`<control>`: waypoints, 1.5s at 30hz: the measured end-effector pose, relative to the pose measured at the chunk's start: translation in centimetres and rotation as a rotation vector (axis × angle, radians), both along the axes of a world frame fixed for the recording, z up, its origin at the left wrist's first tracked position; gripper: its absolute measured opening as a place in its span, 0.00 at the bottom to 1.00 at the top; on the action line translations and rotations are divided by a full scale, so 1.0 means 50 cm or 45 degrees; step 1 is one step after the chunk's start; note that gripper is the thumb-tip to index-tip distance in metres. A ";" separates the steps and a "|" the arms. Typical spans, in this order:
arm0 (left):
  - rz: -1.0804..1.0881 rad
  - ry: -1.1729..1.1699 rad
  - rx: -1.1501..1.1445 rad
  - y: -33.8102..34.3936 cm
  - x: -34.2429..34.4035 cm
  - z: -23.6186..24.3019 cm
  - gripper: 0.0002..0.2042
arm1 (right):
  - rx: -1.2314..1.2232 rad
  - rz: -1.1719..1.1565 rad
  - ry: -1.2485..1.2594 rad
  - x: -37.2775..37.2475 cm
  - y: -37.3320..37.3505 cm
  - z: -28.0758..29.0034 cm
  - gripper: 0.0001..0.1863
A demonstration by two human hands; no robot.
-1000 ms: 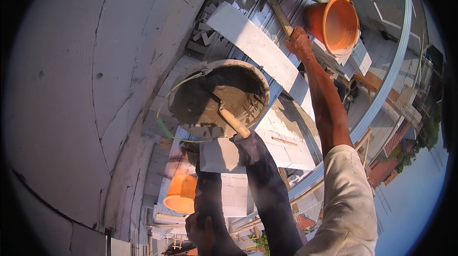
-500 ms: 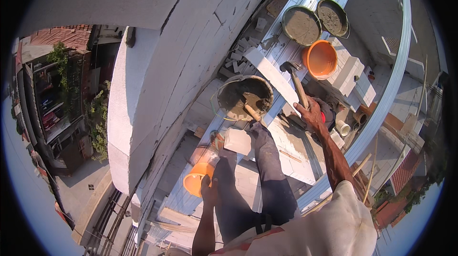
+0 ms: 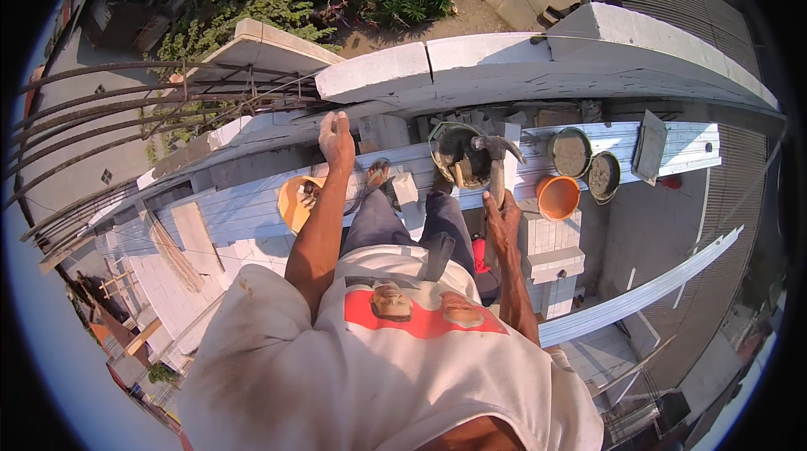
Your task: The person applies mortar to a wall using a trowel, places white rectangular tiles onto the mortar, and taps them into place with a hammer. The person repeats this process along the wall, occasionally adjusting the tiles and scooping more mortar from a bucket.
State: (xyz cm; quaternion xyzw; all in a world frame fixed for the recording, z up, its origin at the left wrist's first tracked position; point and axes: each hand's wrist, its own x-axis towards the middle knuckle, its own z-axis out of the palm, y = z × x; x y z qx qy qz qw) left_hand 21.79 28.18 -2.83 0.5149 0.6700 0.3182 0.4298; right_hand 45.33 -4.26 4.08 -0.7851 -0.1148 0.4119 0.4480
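In my right hand [image 3: 503, 217] is a claw hammer [image 3: 498, 174], gripped by its wooden handle with the metal head upward. The head overlaps the view of a dark bucket of wet mortar [image 3: 445, 138], which has a wooden-handled trowel [image 3: 459, 174] in it. My left hand [image 3: 336, 144] reaches forward beside the pale block wall [image 3: 378, 74], fingers stretched out and nothing visible in them. Whether it touches the wall I cannot tell. A small white block [image 3: 404, 188] sits near my feet. Partly behind my left forearm is an orange bucket [image 3: 294, 205].
Bluish metal planks [image 3: 244, 209] run along the wall under my feet. To the right stand two dark mortar buckets [image 3: 570, 152], another orange bucket [image 3: 559, 197] and stacked white blocks [image 3: 551, 241]. Metal rods [image 3: 101, 119] jut out at left. Beyond the wall is a drop to ground [image 3: 504, 10].
My view has swung round to face the wall. My left hand has left the area by the orange bucket and risen toward the wall. The hammer stays in my right hand.
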 end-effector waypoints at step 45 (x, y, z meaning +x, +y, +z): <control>-0.281 0.337 -0.072 0.148 -0.010 0.061 0.22 | 0.399 1.337 -0.860 0.081 0.576 0.091 0.15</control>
